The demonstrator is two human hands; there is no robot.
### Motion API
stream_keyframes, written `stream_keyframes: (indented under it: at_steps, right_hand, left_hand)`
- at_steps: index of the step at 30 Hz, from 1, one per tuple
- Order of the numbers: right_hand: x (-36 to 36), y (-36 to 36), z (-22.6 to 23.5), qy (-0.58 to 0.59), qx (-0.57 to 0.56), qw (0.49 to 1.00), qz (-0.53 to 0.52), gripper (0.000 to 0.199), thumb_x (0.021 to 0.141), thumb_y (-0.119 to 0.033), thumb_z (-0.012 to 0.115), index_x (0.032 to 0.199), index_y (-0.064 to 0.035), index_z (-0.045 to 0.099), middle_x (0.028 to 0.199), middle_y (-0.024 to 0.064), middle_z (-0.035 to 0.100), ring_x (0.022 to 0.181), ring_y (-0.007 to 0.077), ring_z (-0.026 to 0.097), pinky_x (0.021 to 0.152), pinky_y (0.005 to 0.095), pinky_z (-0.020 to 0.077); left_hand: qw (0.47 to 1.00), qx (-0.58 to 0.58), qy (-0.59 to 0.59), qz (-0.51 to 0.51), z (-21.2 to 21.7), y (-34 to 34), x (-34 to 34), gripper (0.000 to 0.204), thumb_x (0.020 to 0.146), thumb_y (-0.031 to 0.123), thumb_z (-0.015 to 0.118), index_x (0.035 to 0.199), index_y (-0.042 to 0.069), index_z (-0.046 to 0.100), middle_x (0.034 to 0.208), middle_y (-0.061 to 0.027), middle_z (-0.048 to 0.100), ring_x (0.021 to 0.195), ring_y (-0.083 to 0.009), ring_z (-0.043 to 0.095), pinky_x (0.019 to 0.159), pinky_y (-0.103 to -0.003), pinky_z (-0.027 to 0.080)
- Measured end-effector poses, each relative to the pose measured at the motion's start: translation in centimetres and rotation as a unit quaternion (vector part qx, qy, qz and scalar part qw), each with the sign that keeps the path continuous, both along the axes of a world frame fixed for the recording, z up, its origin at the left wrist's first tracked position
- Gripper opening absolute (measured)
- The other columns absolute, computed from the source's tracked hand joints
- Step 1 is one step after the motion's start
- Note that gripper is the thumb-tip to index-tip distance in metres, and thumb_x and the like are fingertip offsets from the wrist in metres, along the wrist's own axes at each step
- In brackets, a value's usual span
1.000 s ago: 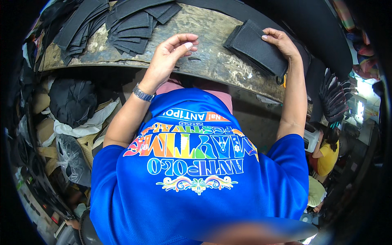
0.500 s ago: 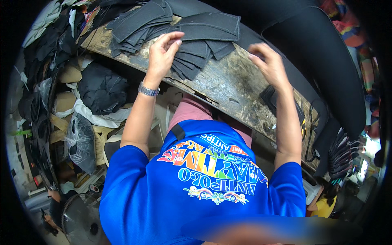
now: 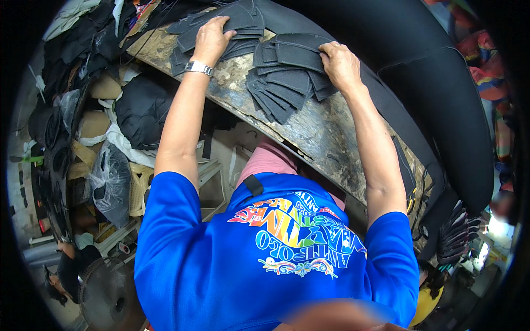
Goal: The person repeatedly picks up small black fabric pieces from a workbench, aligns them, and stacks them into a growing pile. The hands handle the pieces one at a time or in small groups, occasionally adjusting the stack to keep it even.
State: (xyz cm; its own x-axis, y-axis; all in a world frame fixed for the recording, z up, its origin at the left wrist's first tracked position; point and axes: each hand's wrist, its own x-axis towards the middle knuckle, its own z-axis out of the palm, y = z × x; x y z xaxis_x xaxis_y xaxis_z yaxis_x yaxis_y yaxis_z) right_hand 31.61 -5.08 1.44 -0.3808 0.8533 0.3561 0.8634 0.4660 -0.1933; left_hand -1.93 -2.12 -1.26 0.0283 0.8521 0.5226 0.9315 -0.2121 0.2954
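Two fanned piles of dark fabric pieces with stitched edges lie on a worn wooden bench. My left hand (image 3: 212, 41), with a metal-banded watch (image 3: 199, 68) on the wrist, rests over the left pile (image 3: 243, 21). Its thumb and fingers are apart, and nothing shows between them. At the right pile (image 3: 284, 83), my right hand (image 3: 341, 67) has its fingers bent over the right end of the top fabric piece (image 3: 298, 51) and seems to pinch that edge. The palm hides part of the grip.
The bench (image 3: 326, 129) shows scuffed wood in front of the piles. Behind it stretches a large padded black form (image 3: 436, 83). Black cloth and a plastic bag (image 3: 110, 182) crowd the left side. A fan (image 3: 113, 295) stands lower left; another person in yellow (image 3: 428, 300) is lower right.
Both hands were raised apart from the fabric. My left hand has moved forward onto the left pile, and my right hand has come left to the end of the right pile's top piece.
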Motion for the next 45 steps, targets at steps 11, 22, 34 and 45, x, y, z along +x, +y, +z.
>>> stream_keyframes:
  at_steps: [11,22,34,45]
  right_hand:
    - [3.8,-13.5,1.4,0.002,0.175,0.981,0.081,0.017,0.072,-0.007,0.072,0.089,-0.0084,0.069,0.089,0.0056,0.064,0.089,0.0252,0.060,0.084,0.0418,0.0459]
    - [8.3,-23.0,-3.1,0.772,-0.325,0.527,-0.142,0.038,0.102,-0.031,0.050,0.112,0.0030,0.066,0.112,0.0144,0.067,0.099,0.0238,0.066,0.088,0.0376,0.0533]
    - [11.0,-23.6,-4.7,0.767,-0.417,0.475,-0.108,0.039,0.103,-0.034,0.049,0.124,-0.0012,0.057,0.099,0.0117,0.067,0.091,0.0234,0.067,0.073,0.0378,0.0575]
    - [5.7,-17.2,-3.3,0.338,-0.161,0.926,-0.046,0.024,0.087,-0.014,0.070,0.109,-0.0035,0.071,0.097,0.0071,0.070,0.082,0.0173,0.066,0.079,0.0298,0.0517]
  left_hand:
    - [0.982,0.013,-0.158,-0.101,1.9,-1.4,-2.7,0.024,0.086,0.013,0.069,0.110,0.006,0.072,0.115,-0.0122,0.070,0.108,-0.0248,0.066,0.094,-0.033,0.050]
    - [0.863,0.139,-0.069,-0.481,1.3,-18.7,18.4,0.032,0.082,0.012,0.064,0.110,0.023,0.072,0.108,0.0002,0.067,0.109,-0.0194,0.061,0.097,-0.040,0.045]
    - [0.888,-0.074,-0.122,-0.438,-4.9,-23.7,22.4,0.064,0.069,0.005,0.073,0.131,0.014,0.059,0.105,-0.0075,0.061,0.106,-0.0260,0.057,0.103,-0.044,0.038]
    - [0.888,0.200,-0.405,-0.090,6.7,-19.8,11.0,0.005,0.089,0.006,0.070,0.092,0.001,0.070,0.086,-0.0043,0.064,0.073,-0.0122,0.051,0.064,-0.027,0.037]
